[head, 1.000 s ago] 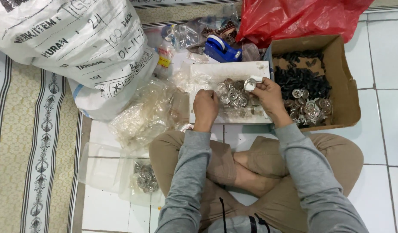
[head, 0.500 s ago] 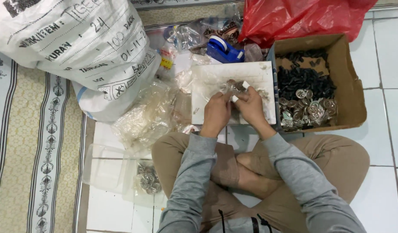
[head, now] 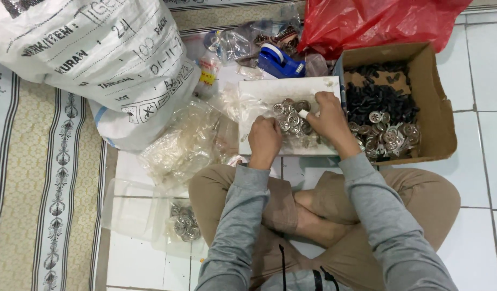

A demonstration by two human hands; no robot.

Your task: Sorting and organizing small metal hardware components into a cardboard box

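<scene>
Both hands on pile of small round metal pieces (head: 292,119) on white tray (head: 259,91). Left hand (head: 264,141) curled over pile edge; right hand (head: 328,119) fingers bent, pinching pieces. Cardboard box (head: 429,108) just right

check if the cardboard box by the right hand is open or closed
Open. The cardboard box has its top flaps spread, showing black pieces and round silver metal parts inside.
</scene>
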